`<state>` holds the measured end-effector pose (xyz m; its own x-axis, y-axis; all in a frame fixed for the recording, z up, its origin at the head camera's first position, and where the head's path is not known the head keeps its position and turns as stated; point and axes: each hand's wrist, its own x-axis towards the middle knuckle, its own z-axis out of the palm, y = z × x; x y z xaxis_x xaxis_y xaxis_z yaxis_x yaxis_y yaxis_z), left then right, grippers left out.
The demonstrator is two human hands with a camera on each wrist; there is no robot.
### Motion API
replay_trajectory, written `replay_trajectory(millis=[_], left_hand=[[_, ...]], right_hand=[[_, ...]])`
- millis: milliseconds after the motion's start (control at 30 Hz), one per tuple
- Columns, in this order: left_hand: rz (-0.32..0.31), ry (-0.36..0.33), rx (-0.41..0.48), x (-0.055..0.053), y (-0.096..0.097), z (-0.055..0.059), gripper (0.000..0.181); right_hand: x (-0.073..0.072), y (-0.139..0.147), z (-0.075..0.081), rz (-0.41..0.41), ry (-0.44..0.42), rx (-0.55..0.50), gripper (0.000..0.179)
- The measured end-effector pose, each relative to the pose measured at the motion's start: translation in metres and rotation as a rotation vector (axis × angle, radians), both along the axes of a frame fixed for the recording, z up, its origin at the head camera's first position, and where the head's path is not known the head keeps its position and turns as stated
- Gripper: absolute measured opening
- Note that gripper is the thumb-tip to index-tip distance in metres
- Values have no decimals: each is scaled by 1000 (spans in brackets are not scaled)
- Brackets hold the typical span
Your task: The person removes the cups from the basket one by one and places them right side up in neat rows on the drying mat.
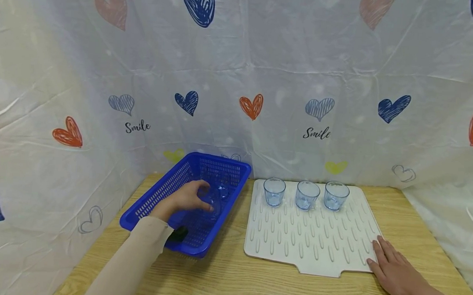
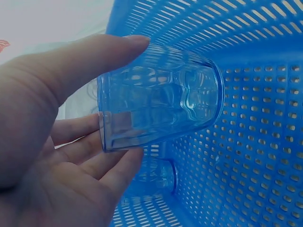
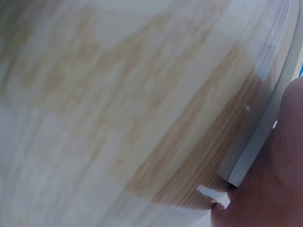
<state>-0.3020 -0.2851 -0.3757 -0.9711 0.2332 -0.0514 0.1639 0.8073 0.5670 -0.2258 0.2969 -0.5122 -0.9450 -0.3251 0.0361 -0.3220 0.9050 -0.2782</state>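
Inside the blue plastic basket (image 1: 156,199), my left hand (image 1: 187,196) grips a clear bluish drinking glass (image 2: 161,99). The thumb lies along one side of the glass and the fingers are on the opposite side, with the glass tipped sideways in the left wrist view. Another glass (image 2: 158,177) lies lower in the basket, partly behind the fingers. My right hand (image 1: 401,275) rests with fairly straight fingers at the right front corner of a white ridged draining board (image 1: 295,242). Close to the hand, the board's edge (image 3: 251,151) shows in the right wrist view.
Along the back of the board stand three glasses in a row: left (image 1: 274,193), middle (image 1: 307,197) and right (image 1: 336,196). Basket and board are on a wooden table (image 1: 222,283). A white curtain (image 1: 284,44) printed with hearts hangs behind and at the sides.
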Motion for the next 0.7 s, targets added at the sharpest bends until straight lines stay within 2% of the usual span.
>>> replay_trajectory(millis=[200,700], left_hand=[[15,31,49,1,0,0,81],[13,34,102,6,3,2,87]], right_hand=[[1,0,-1,1,13,4,71],[0,1,-3,1,13,6,71]])
